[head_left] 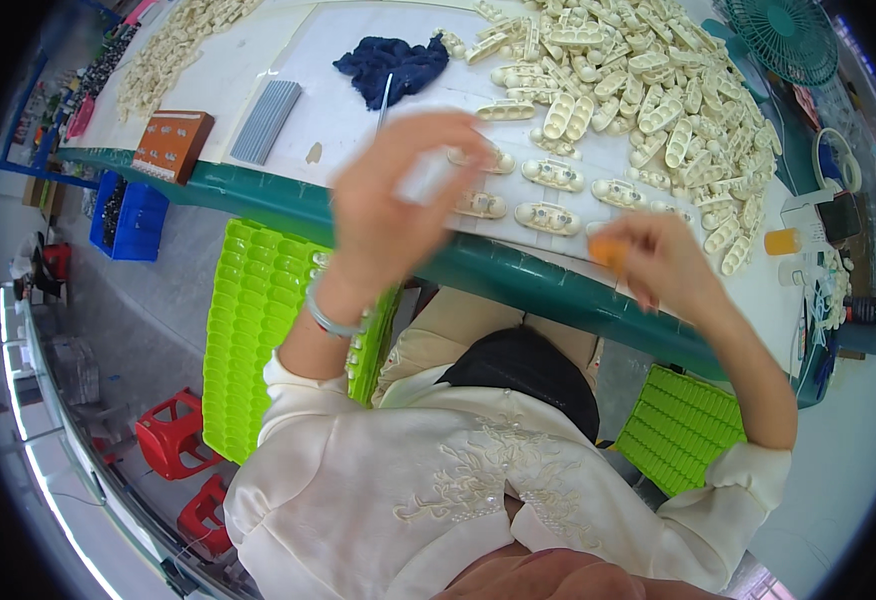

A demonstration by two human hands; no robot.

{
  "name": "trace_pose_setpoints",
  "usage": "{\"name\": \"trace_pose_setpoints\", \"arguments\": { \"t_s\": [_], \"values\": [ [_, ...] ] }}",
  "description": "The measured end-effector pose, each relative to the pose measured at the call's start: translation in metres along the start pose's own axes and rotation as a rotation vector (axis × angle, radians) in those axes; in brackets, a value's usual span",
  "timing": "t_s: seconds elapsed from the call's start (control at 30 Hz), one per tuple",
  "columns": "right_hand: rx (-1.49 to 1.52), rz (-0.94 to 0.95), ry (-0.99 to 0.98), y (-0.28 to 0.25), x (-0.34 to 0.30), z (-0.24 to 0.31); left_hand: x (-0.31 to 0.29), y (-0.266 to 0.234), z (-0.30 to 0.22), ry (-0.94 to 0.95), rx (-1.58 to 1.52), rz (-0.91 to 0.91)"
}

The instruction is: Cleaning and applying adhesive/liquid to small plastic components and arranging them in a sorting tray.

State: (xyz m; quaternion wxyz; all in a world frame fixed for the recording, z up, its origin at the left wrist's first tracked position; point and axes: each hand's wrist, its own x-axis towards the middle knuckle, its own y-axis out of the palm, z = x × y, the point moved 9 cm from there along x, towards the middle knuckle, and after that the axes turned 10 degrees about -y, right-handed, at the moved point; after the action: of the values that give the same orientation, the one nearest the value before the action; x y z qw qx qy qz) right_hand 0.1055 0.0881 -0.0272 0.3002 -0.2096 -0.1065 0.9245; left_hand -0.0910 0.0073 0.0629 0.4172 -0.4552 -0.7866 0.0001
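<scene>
My left hand (393, 205), blurred by motion, is raised over the table's near edge, with a silver bangle (330, 312) at its wrist. A thin metal tool (385, 100) stands out beyond it, and I cannot tell whether it is held. My right hand (663, 262) has curled fingers by the table edge. A small orange piece (608, 252) is at its fingertips, worn or held, I cannot tell which. Between the hands, cream oval shells (548, 218) with round hollows and small silvery bits lie in rows, a few partly behind my left hand.
A large heap of cream shells (638, 70) covers the far right. Farther left are a dark blue cloth (393, 68), a grey ribbed block (266, 122) and a brown box (173, 145). An orange bottle (783, 242) stands right. Green trays (258, 330) are below the table edge.
</scene>
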Motion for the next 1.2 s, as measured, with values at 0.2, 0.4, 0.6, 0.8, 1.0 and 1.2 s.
{"name": "trace_pose_setpoints", "arguments": {
  "t_s": [0.2,0.4,0.6,0.8,1.0,1.2],
  "values": [
    [-0.358,0.202,-0.103,0.054,-0.055,-0.085,-0.107,0.17,-0.146,0.4,-0.574,0.618],
    [-0.552,-0.238,0.107,-0.066,-0.126,-0.076,-0.108,0.237,-0.285,0.4,-0.96,0.662],
    [-0.398,-1.229,-0.008,-0.206,-0.208,-0.126,-0.175,0.29,-0.349,0.505,-0.995,0.993],
    [-0.431,-1.552,-0.207,-0.213,-0.194,-0.142,-0.208,0.329,-0.33,0.594,-0.76,1.219],
    [-0.536,-1.583,-0.074,-0.237,-0.158,-0.156,-0.228,0.316,-0.342,0.594,-0.862,1.781],
    [-0.572,-1.62,0.093,-0.252,-0.163,-0.181,-0.18,0.377,-0.291,0.649,-0.291,1.137]
  ]
}}
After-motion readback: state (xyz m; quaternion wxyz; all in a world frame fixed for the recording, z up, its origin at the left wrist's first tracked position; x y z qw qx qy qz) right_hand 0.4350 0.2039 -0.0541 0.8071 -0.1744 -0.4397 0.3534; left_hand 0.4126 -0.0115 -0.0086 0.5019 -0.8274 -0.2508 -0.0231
